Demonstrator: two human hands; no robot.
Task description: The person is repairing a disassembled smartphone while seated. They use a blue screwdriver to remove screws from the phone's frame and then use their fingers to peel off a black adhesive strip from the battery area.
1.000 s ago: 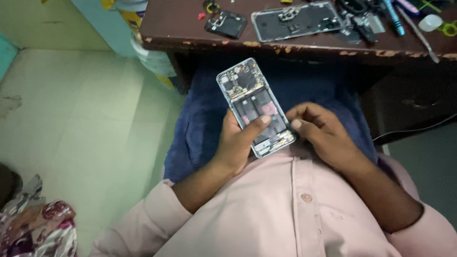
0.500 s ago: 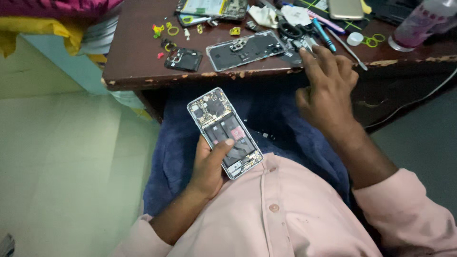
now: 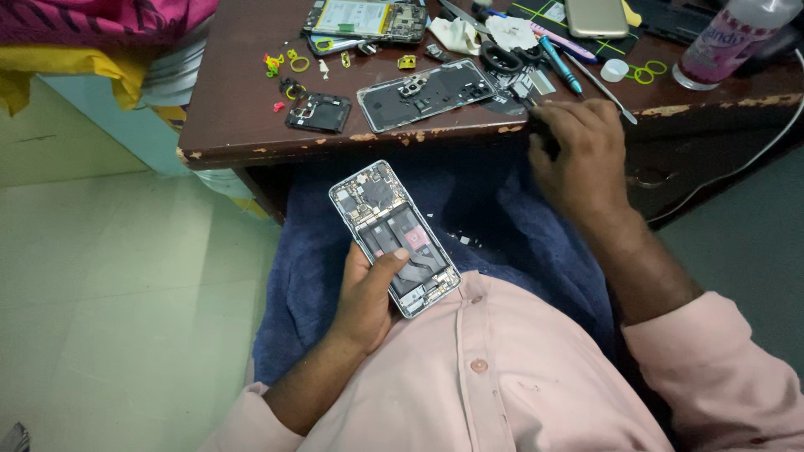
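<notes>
The left hand (image 3: 368, 293) gripped the opened silver-framed smartphone with its back cover off (image 3: 394, 238), thumb laid across the exposed black and pink inner parts, fingers wrapped beneath the frame. That phone sat over the lap, tilted with its top end pointing toward the far left, above the dark blue cloth (image 3: 494, 209) spread across the knees. Small pale flecks lay on the cloth just right of the phone.

Over to the right hand (image 3: 578, 155): it was up at the near edge of the dark brown wooden table (image 3: 243, 109), fingers curled down around something small and dark at the table's lip. What exactly it pinched, I couldn't tell; the fingers hid it. The hand was closed rather than spread.

Just left of that hand on the table lay a long grey phone back panel with a camera cutout (image 3: 427, 92), and further left a small black square cover piece (image 3: 316, 111). Beyond those, yellow-green rings and tiny bright bits (image 3: 299, 61) were scattered on the wood. At the far edge lay another opened phone showing a pale battery (image 3: 366, 18), with crumpled white tissue (image 3: 456, 33) to its right. Right of the hand, a blue-handled tool (image 3: 559, 65) and a thin metal pick (image 3: 601, 86) lay slanted, and a clear plastic bottle with a pink label (image 3: 733, 42) stood in the far right corner. The pink shirt (image 3: 502, 377) filled the near foreground.
</notes>
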